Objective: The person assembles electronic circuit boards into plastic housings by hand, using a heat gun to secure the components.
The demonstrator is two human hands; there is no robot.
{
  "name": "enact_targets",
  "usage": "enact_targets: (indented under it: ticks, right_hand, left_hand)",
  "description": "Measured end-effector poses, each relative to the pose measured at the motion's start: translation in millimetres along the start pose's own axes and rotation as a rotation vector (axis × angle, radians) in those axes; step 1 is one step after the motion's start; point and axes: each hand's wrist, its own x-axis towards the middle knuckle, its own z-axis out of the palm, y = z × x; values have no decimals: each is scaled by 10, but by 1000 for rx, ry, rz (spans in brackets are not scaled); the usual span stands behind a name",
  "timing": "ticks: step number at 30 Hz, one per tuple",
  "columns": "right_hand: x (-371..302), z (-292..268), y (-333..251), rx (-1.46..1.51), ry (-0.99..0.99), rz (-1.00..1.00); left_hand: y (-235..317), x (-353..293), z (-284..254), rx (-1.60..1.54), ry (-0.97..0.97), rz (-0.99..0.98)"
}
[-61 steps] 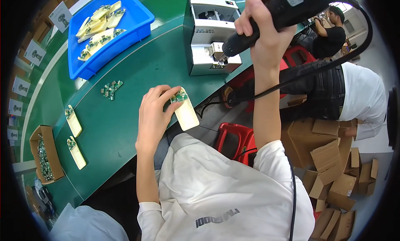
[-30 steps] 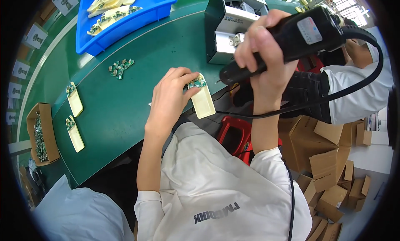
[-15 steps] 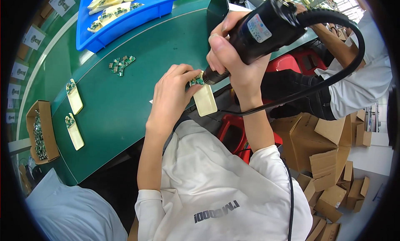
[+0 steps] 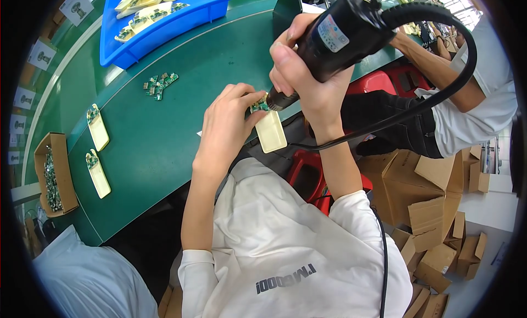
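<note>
My left hand (image 4: pixel 229 112) pinches the top end of a cream plastic housing (image 4: pixel 271 132), which carries a small green circuit board (image 4: pixel 260 105). In my right hand (image 4: pixel 307 79) is a black electric screwdriver (image 4: pixel 348 35), gripped around its body, with its nose down at the circuit board. The bit's very tip is hidden by my left fingers and the tool. Two more cream housings with green boards, one farther (image 4: pixel 99 132) and one nearer (image 4: pixel 100 180), lie on the green table (image 4: pixel 164 137) to the left. Between them and the bin rest several loose circuit boards (image 4: pixel 160 86).
A blue bin (image 4: pixel 164 35) of cream housings stands at the back. At the far left is a cardboard box (image 4: pixel 65 172) of small metal parts. The screwdriver's thick black cable (image 4: pixel 471 65) loops to the right. Co-workers sit on both sides; red stools (image 4: pixel 304 169) and cartons (image 4: pixel 409 180) are at right.
My right hand and the screwdriver have tilted slightly to the left. The co-worker's forearm at the right has shifted. My left hand and the housing stay almost still.
</note>
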Motion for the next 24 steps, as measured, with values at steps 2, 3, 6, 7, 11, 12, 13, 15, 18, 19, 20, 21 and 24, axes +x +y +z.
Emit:
enact_targets:
  ticks: [2,3,6,7,11,12,13,15,18,19,20,21,24]
  right_hand:
    - [-2,-5,11,-22,11,0]
    - [-4,-7,20,-41,21,1]
    - [-12,-3,50,-41,37,9]
    - [-18,-1,61,-20,42,21]
    - [-38,-21,59,8,62,51]
    - [-41,-18,56,13,67,64]
    - [-43,-14,51,16,70,56]
    - [-50,-7,39,18,75,83]
    - [-57,-10,39,15,71,78]
    - [-63,-13,46,8,62,71]
    - [-65,-20,50,2,54,64]
    - [-74,-24,73,6,55,55]
    - [-69,-30,120,-106,6,-118]
  left_hand:
    - [9,18,6,3,-3,8]
    - [13,21,7,3,-3,12]
    - [20,6,-3,11,-22,-8]
    - [19,14,-8,14,-21,-1]
    - [2,64,-20,4,-68,6]
    - [-14,74,-29,-14,-94,9]
    - [-29,86,-35,-33,-121,12]
    - [-51,104,-48,-47,-150,24]
    - [-44,114,-85,-37,-173,15]
    - [-28,119,-95,-31,-174,27]
    - [-5,122,-105,-26,-172,30]
    - [9,109,-110,-19,-166,27]
    - [0,120,-96,-14,-168,40]
